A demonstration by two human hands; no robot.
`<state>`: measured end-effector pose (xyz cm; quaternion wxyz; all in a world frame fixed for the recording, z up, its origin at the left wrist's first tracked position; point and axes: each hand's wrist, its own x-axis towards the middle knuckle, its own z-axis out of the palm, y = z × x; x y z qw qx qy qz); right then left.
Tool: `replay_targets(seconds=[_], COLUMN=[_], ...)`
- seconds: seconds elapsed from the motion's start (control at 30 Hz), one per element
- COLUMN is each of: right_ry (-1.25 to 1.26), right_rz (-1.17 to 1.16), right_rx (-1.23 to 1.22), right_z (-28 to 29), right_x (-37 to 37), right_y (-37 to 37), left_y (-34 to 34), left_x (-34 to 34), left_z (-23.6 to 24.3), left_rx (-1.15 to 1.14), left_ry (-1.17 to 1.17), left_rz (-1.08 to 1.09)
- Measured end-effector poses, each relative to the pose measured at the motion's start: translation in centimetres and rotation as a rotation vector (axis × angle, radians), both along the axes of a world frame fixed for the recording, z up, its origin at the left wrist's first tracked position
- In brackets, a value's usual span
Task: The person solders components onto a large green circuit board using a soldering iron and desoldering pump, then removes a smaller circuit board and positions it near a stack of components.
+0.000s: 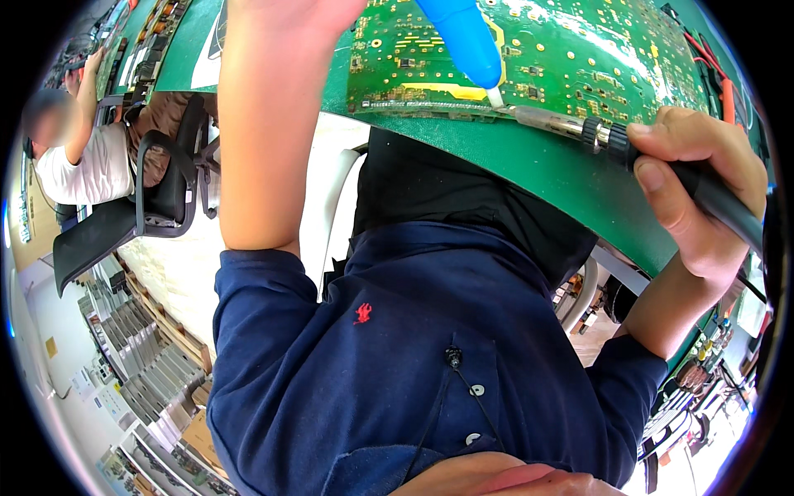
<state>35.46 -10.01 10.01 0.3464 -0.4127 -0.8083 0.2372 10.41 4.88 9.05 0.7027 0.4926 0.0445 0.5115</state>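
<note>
A green circuit board (529,58) lies on the green-topped bench, small parts and solder points across its face. In my right hand (703,165) is a soldering iron (562,122), gripped between thumb and fingers, its tip pointing left at the board's near edge. A blue desoldering pump (467,41) with a white nozzle slants down from the top edge, the nozzle beside the iron's tip. My left hand (294,12) is cut off by the top edge and its fingers are out of sight; the tilted pump comes from its side, with no other hand near.
The bench's green surface (546,178) runs along the board's near edge. Red-handled leads (728,99) lie at the right. To the left another person (95,157) works at a bench, beside a black chair (157,186). Stacked grey items (141,347) stand by the left wall.
</note>
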Motion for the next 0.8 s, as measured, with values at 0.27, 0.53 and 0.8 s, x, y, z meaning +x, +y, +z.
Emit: replay_targets(seconds=[0.27, 0.53, 0.8], right_ry=[-0.039, 0.018, 0.035], right_rz=[-0.040, -0.012, -0.018], right_rx=[-0.012, -0.012, -0.027], right_z=[0.3, 0.0, -0.1], right_x=[0.0, -0.1, -0.4], right_y=[-0.4, -0.2, 0.0], left_y=[2.0, 0.4, 0.5], left_x=[1.6, 2.6, 2.8], left_z=[-0.6, -0.1, 0.0], left_rx=[-0.136, -0.170, -0.153], left_ry=[0.035, -0.027, -0.020], left_rz=[0.215, 0.196, 0.213])
